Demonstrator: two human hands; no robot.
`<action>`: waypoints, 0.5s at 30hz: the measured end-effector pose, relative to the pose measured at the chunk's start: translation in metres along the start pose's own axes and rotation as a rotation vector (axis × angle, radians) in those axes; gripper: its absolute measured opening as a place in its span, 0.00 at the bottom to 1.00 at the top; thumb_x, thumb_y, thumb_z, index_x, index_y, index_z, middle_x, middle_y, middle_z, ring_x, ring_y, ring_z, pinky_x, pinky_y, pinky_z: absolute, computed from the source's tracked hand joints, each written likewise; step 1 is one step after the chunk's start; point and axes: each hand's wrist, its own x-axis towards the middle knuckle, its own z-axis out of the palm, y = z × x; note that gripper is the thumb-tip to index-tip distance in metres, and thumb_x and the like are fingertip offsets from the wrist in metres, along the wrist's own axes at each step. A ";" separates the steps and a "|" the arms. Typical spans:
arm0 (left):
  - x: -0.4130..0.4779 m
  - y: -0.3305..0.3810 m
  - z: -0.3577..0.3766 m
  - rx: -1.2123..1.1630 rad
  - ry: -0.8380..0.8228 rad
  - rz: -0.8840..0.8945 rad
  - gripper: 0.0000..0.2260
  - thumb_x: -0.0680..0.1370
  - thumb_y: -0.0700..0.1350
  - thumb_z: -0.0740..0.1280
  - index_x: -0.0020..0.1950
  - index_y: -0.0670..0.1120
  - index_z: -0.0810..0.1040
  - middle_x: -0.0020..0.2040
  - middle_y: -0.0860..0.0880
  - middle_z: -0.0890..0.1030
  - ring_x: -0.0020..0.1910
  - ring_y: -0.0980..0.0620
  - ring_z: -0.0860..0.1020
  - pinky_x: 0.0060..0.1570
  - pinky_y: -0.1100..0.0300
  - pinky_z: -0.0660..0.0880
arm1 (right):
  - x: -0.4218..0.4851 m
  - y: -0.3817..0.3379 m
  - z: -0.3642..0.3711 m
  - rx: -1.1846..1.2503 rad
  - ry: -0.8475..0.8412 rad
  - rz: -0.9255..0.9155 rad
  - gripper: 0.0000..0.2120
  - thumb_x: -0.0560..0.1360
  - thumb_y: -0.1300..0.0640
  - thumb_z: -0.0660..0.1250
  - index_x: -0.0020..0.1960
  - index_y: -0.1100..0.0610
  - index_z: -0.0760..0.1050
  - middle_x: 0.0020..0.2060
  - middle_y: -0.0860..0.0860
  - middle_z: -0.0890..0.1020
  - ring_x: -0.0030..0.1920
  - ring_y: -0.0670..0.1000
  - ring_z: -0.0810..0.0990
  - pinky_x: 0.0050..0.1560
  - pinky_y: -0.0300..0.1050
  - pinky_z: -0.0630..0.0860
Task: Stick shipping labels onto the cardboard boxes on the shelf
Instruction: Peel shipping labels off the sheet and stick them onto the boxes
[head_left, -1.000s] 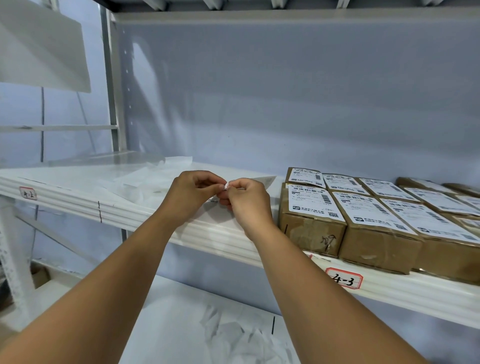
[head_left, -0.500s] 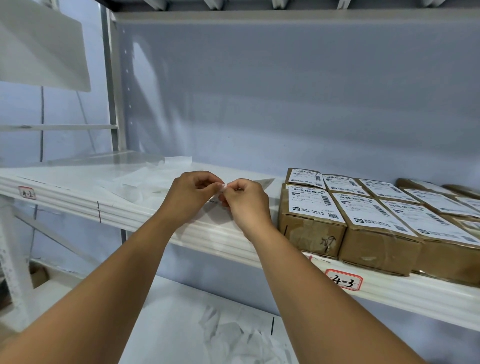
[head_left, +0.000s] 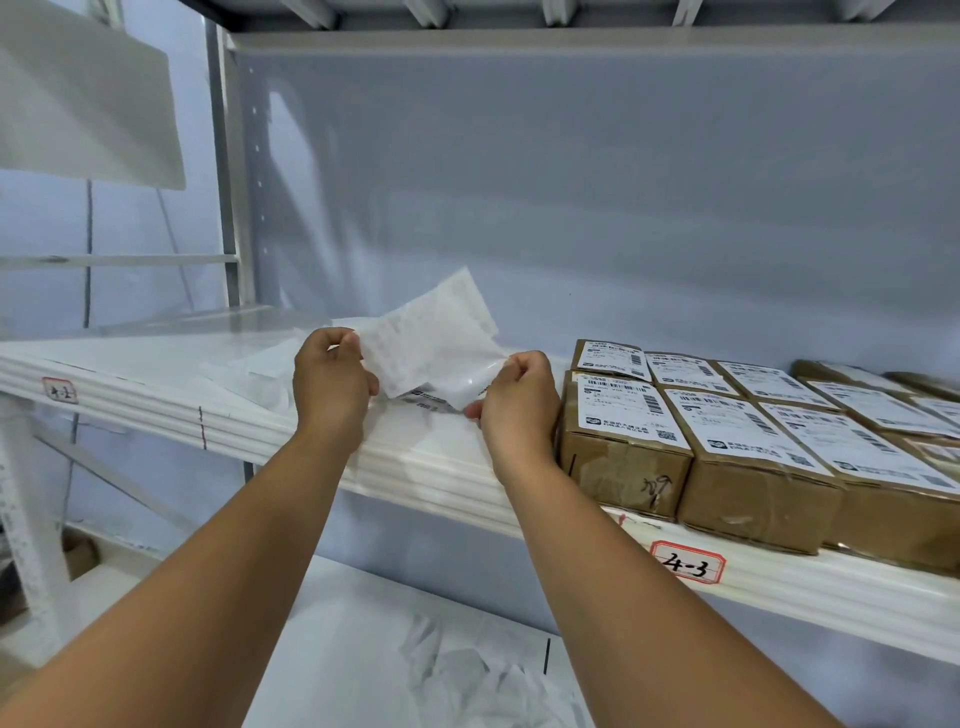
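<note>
Peeling step, mid-frame: pinched label (head_left: 431, 325) in left hand (head_left: 332, 384), glossy backing (head_left: 467, 384) in right hand (head_left: 519, 405); next probably called for a bare top among cardboard boxes (head_left: 628, 462), lower right.

Both forearms bare and extended forward, one entering from 7 o'clock, the other from 5 o'clock, converging toward centre. Back of left hand (head_left: 332, 382) faces the camera; thumb and forefinger pinch the raised layer of the label sheet (head_left: 431, 332). At its 3 o'clock, apart from it, right hand (head_left: 517, 402): fingers curled, pinching the lower layer's corner. Wrists roughly straight, hands about level.
</note>
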 end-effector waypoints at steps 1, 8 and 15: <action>0.000 0.001 0.000 -0.069 0.015 -0.022 0.06 0.81 0.43 0.56 0.48 0.46 0.71 0.30 0.51 0.76 0.20 0.58 0.72 0.30 0.62 0.67 | -0.002 -0.001 -0.001 0.057 0.000 0.021 0.08 0.81 0.59 0.49 0.47 0.54 0.65 0.28 0.54 0.79 0.25 0.49 0.77 0.25 0.36 0.69; -0.001 0.005 -0.005 -0.402 0.118 -0.111 0.09 0.83 0.43 0.51 0.46 0.51 0.66 0.52 0.41 0.77 0.30 0.55 0.83 0.29 0.67 0.75 | -0.008 -0.005 0.003 0.358 0.060 -0.042 0.11 0.79 0.64 0.50 0.40 0.54 0.62 0.35 0.53 0.77 0.31 0.49 0.83 0.37 0.46 0.79; -0.006 0.008 -0.003 -0.501 0.210 -0.046 0.06 0.82 0.39 0.51 0.48 0.46 0.66 0.42 0.48 0.75 0.33 0.53 0.83 0.38 0.63 0.79 | -0.009 -0.006 0.001 0.223 0.177 -0.197 0.09 0.77 0.67 0.55 0.51 0.55 0.59 0.49 0.53 0.73 0.43 0.47 0.74 0.34 0.25 0.66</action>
